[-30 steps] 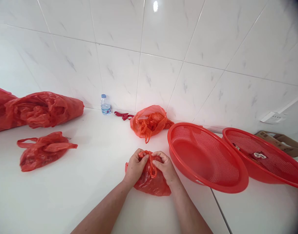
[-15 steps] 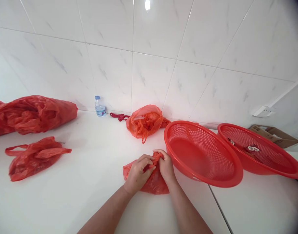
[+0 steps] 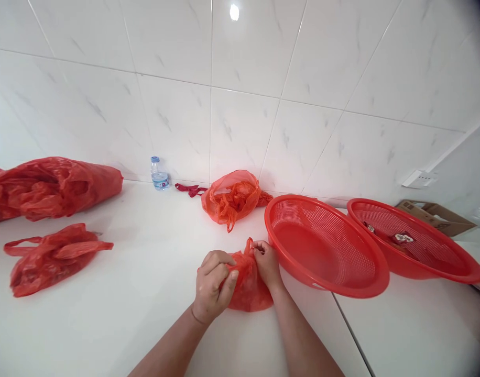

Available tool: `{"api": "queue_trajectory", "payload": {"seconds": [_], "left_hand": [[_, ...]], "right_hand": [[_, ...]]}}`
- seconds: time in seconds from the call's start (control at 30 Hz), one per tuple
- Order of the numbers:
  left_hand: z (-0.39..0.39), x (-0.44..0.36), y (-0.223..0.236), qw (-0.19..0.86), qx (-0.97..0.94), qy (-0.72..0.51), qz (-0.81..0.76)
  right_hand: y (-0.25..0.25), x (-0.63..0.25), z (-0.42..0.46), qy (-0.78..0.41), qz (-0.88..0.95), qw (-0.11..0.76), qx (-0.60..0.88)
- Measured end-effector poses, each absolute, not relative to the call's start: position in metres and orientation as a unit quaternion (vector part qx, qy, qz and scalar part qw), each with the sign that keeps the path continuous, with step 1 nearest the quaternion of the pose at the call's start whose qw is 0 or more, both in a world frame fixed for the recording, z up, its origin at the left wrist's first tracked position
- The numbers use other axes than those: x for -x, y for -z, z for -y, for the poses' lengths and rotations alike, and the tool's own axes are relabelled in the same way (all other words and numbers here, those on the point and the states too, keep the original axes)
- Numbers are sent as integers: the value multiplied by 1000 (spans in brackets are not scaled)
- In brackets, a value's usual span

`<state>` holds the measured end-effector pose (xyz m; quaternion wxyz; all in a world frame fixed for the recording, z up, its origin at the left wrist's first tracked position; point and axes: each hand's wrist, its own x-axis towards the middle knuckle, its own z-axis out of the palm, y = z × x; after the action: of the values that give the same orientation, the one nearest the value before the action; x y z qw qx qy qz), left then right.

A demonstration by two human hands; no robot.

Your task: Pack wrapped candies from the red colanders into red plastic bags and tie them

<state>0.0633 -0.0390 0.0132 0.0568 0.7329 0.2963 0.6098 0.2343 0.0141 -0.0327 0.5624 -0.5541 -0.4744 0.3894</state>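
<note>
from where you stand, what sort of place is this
It looks like an indoor workroom, perhaps a kitchen: a white table against a tiled wall, with red plastic baskets on it.

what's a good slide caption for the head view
Left hand and right hand at a red bag, beside a red basket.

The thin red plastic bag (image 3: 250, 294) in my right grip (image 3: 266, 263) looks filmy, crinkled and faintly shiny. Around me I see a smooth, perforated round red plastic basket (image 3: 338, 246), a clear plastic bottle (image 3: 160, 181), a matt brown cardboard box (image 3: 421, 212), glossy white marbled wall tiles (image 3: 177, 131) and a smooth white worktop (image 3: 106, 319).
</note>
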Motion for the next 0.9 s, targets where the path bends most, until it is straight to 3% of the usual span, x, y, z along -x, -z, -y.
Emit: {"api": "queue_trajectory", "payload": {"seconds": [0.13,0.23,0.4,0.63,0.9], "left_hand": [[36,-55,-13,65,-686,-653,-315],[24,-48,-8,155,-669,-650,-326],[15,-45,-4,308,-735,-504,-333],[31,-53,-5,246,-850,-318,-339],[37,6,-26,181,-734,-405,-515]], "right_hand": [[34,-237,-18,-365,484,555,569],[32,-241,-18,-355,485,555,575],[29,-244,-15,-365,479,555,573],[42,-256,-18,-339,552,502,572],[50,-262,-21,-353,559,419,622]]}}
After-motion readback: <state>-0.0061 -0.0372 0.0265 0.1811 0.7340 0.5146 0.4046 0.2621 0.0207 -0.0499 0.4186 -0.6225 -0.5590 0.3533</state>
